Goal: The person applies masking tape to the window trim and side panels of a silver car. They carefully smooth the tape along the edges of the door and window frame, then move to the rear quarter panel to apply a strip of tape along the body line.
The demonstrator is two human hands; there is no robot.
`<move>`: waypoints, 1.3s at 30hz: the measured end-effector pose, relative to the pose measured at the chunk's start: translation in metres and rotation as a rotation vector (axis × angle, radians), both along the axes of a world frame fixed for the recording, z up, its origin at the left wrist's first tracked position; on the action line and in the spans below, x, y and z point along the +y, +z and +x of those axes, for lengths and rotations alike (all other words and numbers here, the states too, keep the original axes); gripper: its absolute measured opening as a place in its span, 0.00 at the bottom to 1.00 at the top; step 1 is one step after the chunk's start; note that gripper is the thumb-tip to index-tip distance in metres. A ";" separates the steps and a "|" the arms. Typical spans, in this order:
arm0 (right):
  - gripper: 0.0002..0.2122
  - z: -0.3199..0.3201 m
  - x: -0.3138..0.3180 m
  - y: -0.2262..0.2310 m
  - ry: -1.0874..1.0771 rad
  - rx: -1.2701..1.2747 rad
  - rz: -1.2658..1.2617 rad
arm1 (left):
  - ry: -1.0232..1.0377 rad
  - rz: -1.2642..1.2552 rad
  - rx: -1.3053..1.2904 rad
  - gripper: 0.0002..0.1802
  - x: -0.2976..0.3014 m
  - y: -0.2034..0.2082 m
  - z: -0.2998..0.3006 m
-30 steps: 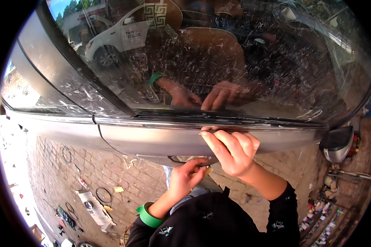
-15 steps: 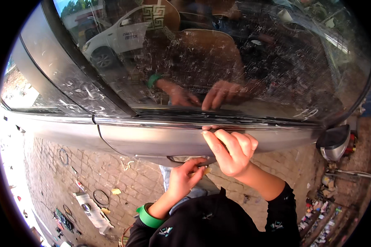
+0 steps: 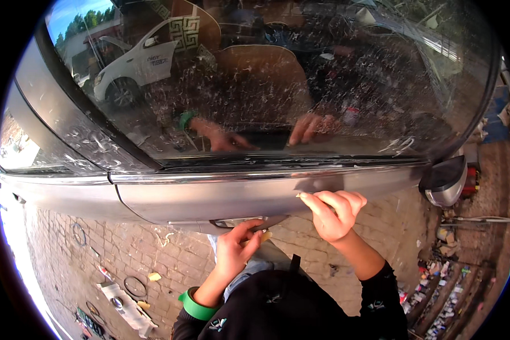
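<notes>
A silver-grey car door (image 3: 170, 195) with a dusty window (image 3: 255, 73) spans the view in front of me. My left hand (image 3: 238, 246) is closed beside the door handle (image 3: 232, 222), its fingers touching the handle's area. A bit of something yellowish (image 3: 266, 236) shows by its fingers; its kind I cannot make out. My right hand (image 3: 334, 215) is closed in a pinch, apart from the door panel and just below the chrome window trim (image 3: 255, 173). A tiny pale tip shows at its fingertips, too small to name.
The black and silver side mirror (image 3: 445, 184) juts out at right. Brick paving (image 3: 170, 252) lies below, with a torn sheet (image 3: 124, 309), a black ring (image 3: 135, 287) and scattered tools at left. Several small containers (image 3: 436, 289) fill racks at lower right.
My right hand has come off the window trim and moved down and right, away from the panel. My left hand stays by the handle. The whole view has shifted slightly.
</notes>
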State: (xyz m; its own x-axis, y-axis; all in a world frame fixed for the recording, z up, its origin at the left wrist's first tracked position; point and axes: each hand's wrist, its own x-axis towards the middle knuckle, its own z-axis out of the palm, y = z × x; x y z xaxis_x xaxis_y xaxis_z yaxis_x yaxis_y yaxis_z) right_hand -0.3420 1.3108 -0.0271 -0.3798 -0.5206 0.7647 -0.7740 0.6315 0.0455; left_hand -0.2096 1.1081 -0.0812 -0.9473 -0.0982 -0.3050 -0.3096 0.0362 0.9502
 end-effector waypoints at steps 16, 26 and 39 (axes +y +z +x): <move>0.16 -0.018 -0.029 0.011 0.055 -0.027 -0.010 | 0.012 0.027 -0.012 0.13 0.001 0.006 -0.002; 0.15 -0.014 -0.027 0.007 0.059 -0.036 0.007 | 0.017 0.013 -0.061 0.14 0.001 0.009 -0.003; 0.14 -0.025 -0.009 0.017 0.008 -0.026 -0.106 | 0.038 0.018 0.030 0.14 0.003 0.004 -0.003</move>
State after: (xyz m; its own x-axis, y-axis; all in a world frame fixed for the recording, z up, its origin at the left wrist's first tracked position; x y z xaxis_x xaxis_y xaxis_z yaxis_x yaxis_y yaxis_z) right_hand -0.3666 1.3014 -0.0105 -0.3966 -0.4402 0.8056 -0.7790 0.6256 -0.0417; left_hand -0.2122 1.1114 -0.0777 -0.9517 -0.1296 -0.2785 -0.2819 0.0080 0.9594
